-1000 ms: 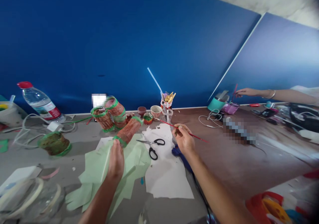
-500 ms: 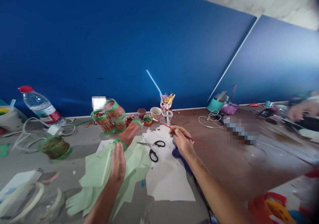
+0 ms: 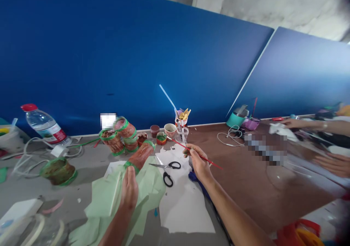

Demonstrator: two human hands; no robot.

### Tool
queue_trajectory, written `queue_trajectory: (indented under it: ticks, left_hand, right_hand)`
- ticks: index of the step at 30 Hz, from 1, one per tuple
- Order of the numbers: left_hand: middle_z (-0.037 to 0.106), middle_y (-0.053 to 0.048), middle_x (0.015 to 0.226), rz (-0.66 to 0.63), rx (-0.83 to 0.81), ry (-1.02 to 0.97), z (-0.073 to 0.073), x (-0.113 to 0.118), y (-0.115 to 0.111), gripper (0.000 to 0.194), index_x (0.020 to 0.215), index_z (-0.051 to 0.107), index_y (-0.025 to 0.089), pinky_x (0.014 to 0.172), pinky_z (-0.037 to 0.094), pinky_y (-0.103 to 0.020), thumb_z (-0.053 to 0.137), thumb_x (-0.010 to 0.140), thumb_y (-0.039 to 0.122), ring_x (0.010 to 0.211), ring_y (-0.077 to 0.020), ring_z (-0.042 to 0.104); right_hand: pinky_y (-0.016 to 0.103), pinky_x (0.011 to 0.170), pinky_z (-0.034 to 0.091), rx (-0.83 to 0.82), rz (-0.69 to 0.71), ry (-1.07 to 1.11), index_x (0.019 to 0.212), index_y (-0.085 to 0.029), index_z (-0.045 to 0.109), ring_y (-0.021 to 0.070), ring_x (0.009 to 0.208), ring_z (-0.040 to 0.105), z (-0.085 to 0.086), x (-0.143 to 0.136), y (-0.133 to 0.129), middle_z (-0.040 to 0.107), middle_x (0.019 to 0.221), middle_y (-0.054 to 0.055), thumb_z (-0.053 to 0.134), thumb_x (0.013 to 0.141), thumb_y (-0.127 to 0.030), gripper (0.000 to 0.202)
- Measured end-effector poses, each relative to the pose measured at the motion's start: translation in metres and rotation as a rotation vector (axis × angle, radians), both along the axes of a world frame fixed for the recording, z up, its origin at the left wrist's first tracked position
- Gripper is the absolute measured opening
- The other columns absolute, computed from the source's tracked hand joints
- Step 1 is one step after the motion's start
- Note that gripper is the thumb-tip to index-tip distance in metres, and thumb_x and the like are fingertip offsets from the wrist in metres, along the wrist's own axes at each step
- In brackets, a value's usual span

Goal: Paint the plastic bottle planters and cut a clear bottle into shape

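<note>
My left hand (image 3: pixel 129 188) is closed on the lower end of a brown-painted tube (image 3: pixel 141 155) with green rims, which it holds tilted over pale green paper (image 3: pixel 106 193). A thin red paintbrush (image 3: pixel 179 143) is pinched in my right hand (image 3: pixel 199 162). Its bristles point left, close beside a small cup of green paint (image 3: pixel 161 138); whether they touch it I cannot tell. Black-handled scissors (image 3: pixel 167 171) lie spread on white paper (image 3: pixel 186 206) between my hands. Behind the tube stand more brown tubes with green rims (image 3: pixel 112 143).
A water bottle (image 3: pixel 46 125) and white cables lie left, near a green-brown painted tube (image 3: pixel 58 171). Further paint cups and a cup of tools (image 3: pixel 182 118) line the blue partition (image 3: pixel 136 56). At right, another person's hands (image 3: pixel 332 165) are among clutter, beyond a teal cup (image 3: pixel 236 118).
The view has tilted up slightly, so the table sits lower. My hands, the tube and the brush keep nearly the same places. The other person's arm now reaches further left.
</note>
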State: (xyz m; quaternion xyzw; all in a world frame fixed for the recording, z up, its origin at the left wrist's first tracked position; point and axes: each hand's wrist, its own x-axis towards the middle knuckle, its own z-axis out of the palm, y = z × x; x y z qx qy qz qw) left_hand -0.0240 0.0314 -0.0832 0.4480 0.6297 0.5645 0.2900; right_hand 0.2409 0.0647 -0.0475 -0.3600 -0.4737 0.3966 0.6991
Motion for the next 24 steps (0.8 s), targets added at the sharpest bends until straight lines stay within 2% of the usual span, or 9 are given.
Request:
queue_trajectory:
  ticks: [5, 10, 14, 19, 24]
  left_hand:
    - [0.055, -0.019, 0.134, -0.024, -0.023, -0.186, 0.004, 0.006, -0.004, 0.060, 0.122, 0.059, 0.013, 0.115, 0.026, -0.049, 0.046, 0.084, 0.058, 0.135, -0.0360, 0.038]
    - [0.059, -0.021, 0.127, -0.051, 0.118, -0.358, 0.016, 0.014, -0.009, 0.046, 0.106, 0.068, 0.014, 0.116, 0.022, -0.050, 0.067, 0.072, 0.044, 0.141, -0.0388, 0.023]
    - [0.062, -0.021, 0.123, -0.102, 0.175, -0.433, 0.026, 0.016, -0.009, 0.037, 0.099, 0.070, 0.015, 0.117, 0.020, -0.051, 0.071, 0.068, 0.036, 0.143, -0.0374, 0.017]
    - [0.061, -0.017, 0.126, -0.070, 0.080, -0.381, 0.033, 0.017, -0.011, 0.039, 0.098, 0.069, 0.018, 0.118, 0.016, -0.050, 0.064, 0.074, 0.048, 0.144, -0.0352, 0.016]
    - [0.058, -0.016, 0.132, -0.017, 0.026, -0.373, 0.018, 0.012, -0.010, 0.046, 0.098, 0.067, 0.020, 0.119, 0.012, -0.050, 0.060, 0.073, 0.058, 0.143, -0.0358, 0.021]
  right_hand:
    - [0.031, 0.065, 0.048, -0.026, -0.033, 0.033, 0.094, -0.020, 0.067, 0.0168, 0.069, 0.061, 0.005, 0.000, -0.001, 0.069, 0.075, 0.002, 0.060, 0.082, -0.031, 0.018]
    - [0.031, 0.064, 0.048, -0.036, -0.035, 0.051, 0.089, -0.019, 0.068, 0.0164, 0.068, 0.061, 0.011, -0.001, -0.001, 0.068, 0.073, 0.002, 0.060, 0.081, -0.032, 0.017]
    - [0.030, 0.063, 0.047, -0.034, -0.014, 0.077, 0.085, -0.019, 0.069, 0.0165, 0.067, 0.061, 0.012, -0.002, -0.001, 0.068, 0.071, 0.002, 0.062, 0.078, -0.029, 0.014]
    - [0.031, 0.067, 0.047, -0.006, 0.072, -0.002, 0.086, -0.020, 0.071, 0.0162, 0.068, 0.060, 0.015, -0.003, -0.009, 0.069, 0.076, 0.003, 0.061, 0.078, -0.026, 0.014]
    - [0.032, 0.068, 0.047, -0.007, 0.120, -0.077, 0.086, -0.020, 0.072, 0.0178, 0.069, 0.061, 0.015, -0.007, -0.017, 0.070, 0.078, 0.005, 0.060, 0.079, -0.026, 0.015]
